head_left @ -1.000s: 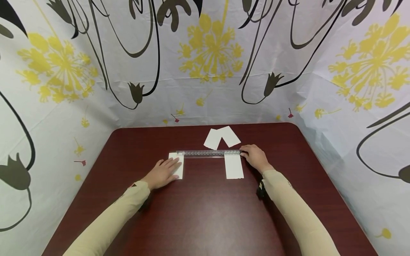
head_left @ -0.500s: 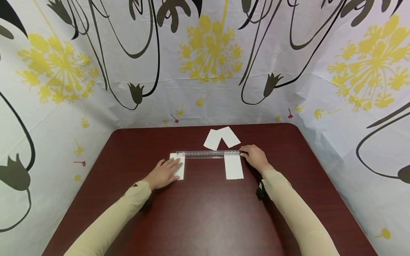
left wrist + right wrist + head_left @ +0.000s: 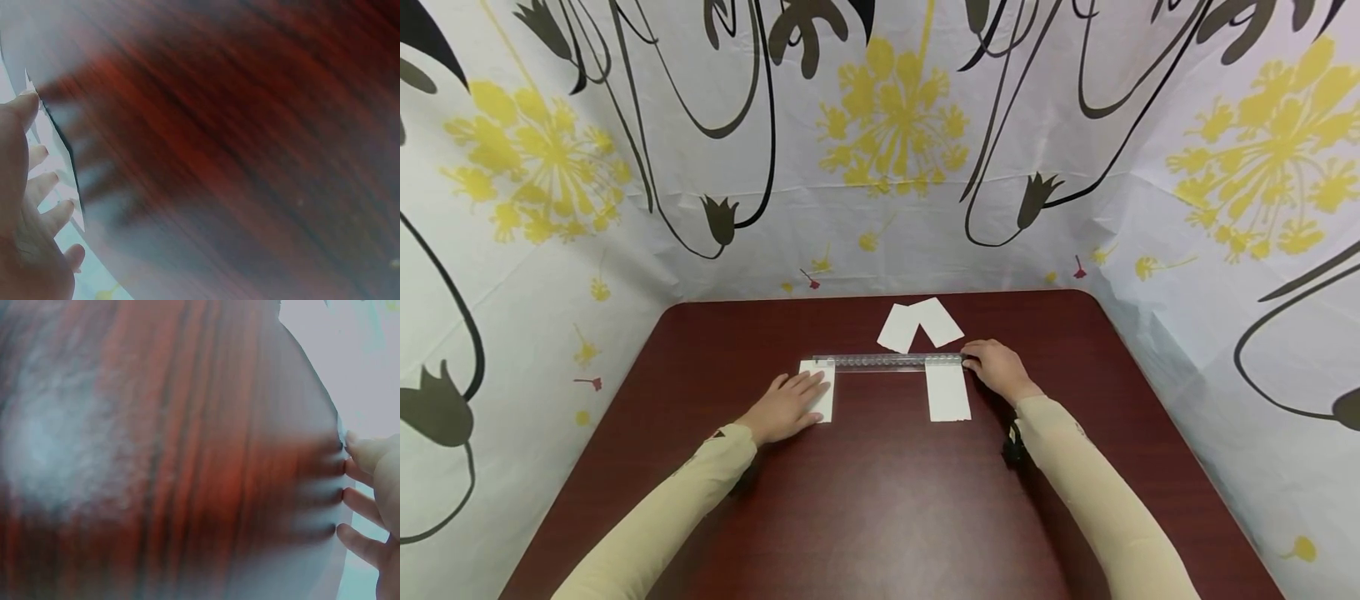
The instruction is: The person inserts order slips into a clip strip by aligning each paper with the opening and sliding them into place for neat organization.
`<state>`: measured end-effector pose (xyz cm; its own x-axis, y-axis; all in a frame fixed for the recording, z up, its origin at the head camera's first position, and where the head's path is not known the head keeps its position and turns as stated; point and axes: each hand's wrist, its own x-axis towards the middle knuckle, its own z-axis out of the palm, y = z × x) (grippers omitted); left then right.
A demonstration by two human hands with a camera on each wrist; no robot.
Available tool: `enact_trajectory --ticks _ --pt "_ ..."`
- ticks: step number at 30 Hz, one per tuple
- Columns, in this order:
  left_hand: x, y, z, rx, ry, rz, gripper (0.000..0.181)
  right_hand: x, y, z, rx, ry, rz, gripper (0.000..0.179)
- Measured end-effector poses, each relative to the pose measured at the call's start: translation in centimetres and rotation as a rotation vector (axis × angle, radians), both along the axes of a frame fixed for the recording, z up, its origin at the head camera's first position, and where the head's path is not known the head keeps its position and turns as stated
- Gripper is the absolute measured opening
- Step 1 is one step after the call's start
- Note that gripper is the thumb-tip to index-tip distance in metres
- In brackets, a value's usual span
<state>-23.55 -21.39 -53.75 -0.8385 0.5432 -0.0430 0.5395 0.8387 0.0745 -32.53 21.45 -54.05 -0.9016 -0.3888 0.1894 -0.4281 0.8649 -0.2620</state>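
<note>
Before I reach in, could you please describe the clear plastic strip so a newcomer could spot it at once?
Find the glossy reddish-brown table, then look towards its far side for the bare right hand. The clear plastic strip runs leftward from that hand's fingertips. Unlike the white rectangular cards nearby, it is long, narrow and transparent.

Head view from above, facing forward and down over the surface (image 3: 880, 500); wrist views close in, left hand (image 3: 22, 225) at left edge, right hand (image 3: 386, 499) at right edge; all share the surface
</note>
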Motion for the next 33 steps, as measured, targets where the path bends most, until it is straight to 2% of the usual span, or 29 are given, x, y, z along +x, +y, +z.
enact_trajectory --ticks 12,19,33 --pt "-0.09 0.10 0.16 0.005 0.011 -0.005 0.063 -0.19 0.00 0.87 0.096 0.006 0.050 0.031" --pt "-0.24 0.05 -0.08 0.005 0.022 -0.015 0.063 -0.69 0.19 0.99 0.181 0.067 0.080 0.029" --pt "-0.25 0.33 0.18 0.016 -0.009 -0.009 0.064 -0.54 0.46 0.31 0.141 0.056 0.081 0.038"
